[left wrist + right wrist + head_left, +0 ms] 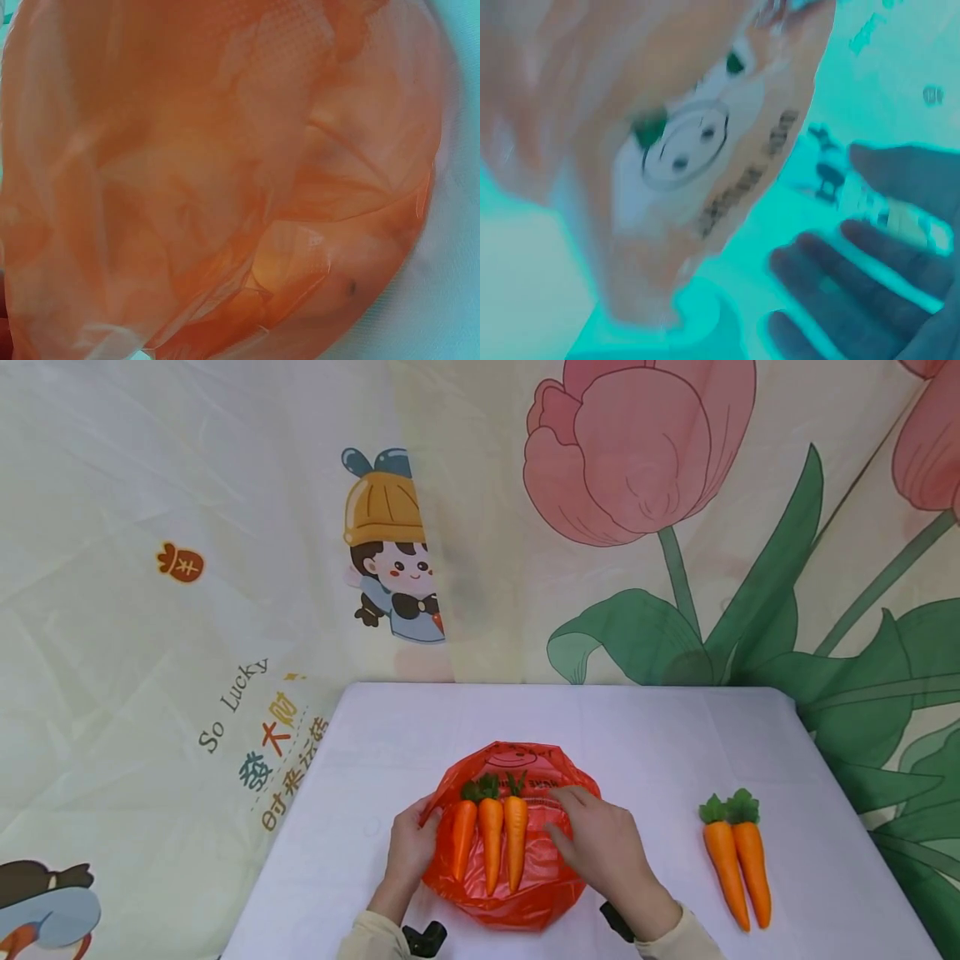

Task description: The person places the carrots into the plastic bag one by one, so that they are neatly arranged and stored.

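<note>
A red plastic bag (536, 906) lies spread on the table, with three carrots (491, 843) side by side on it, green tops toward the far edge. The left hand (408, 856) pinches the bag's left edge between thumb and fingers. Over the bag's right side, the right hand (607, 843) is held with fingers apart and nothing in them. In the right wrist view, that hand (877, 285) is beside the bag (742, 202), fingers spread. Bag plastic (187, 150) fills most of the left wrist view and hides most of the left hand.
Two more carrots (735, 868) lie together on the white table (652, 727), right of the right hand. Behind the table hangs a cloth (487, 527) printed with tulips and a cartoon figure.
</note>
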The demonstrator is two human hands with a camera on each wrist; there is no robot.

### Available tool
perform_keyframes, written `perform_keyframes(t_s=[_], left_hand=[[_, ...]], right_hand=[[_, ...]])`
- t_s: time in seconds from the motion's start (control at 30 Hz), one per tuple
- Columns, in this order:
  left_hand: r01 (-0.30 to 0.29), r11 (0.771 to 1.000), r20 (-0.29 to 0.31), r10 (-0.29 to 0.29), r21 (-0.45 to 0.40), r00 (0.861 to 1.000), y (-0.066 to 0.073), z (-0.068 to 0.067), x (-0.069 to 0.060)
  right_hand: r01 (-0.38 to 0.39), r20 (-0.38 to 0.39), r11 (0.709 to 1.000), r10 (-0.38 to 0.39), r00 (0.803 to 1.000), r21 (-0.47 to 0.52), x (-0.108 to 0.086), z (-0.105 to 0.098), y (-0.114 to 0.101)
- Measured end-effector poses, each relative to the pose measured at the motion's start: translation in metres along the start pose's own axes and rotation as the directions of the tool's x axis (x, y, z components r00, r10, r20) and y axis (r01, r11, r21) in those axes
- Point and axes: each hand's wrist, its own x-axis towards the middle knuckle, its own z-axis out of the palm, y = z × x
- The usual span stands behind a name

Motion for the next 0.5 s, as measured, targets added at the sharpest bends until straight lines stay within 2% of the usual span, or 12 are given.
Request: perform_keyframes(t_s=[0.07, 0.13, 0.27, 0.5], left_hand=[[0.001, 1.0, -0.002, -0.001, 0.002, 1.0, 0.0, 0.0, 0.0], [0.002, 1.0, -0.003, -0.002, 0.004, 1.0, 0.0, 0.0, 0.0], [0.002, 1.0, -0.005, -0.002, 0.006, 1.0, 0.0, 0.0, 0.0], [0.008, 1.0, -0.013, -0.007, 0.017, 1.0, 0.001, -0.001, -0.001]], right_hand=[[0.016, -0.03, 1.0, -0.017, 0.999, -0.021, -0.004, -0.007, 0.009], [-0.004, -0.039, 1.0, 0.004, 0.999, -0.019, -0.008, -0.014, 0.021], [-0.083, -0.072, 0.996, 0.081, 0.994, -0.021, -0.02, -0.023, 0.049], [-0.207, -0.142, 0.976, 0.196, 0.97, -0.063, -0.043, -0.03, 0.095]])
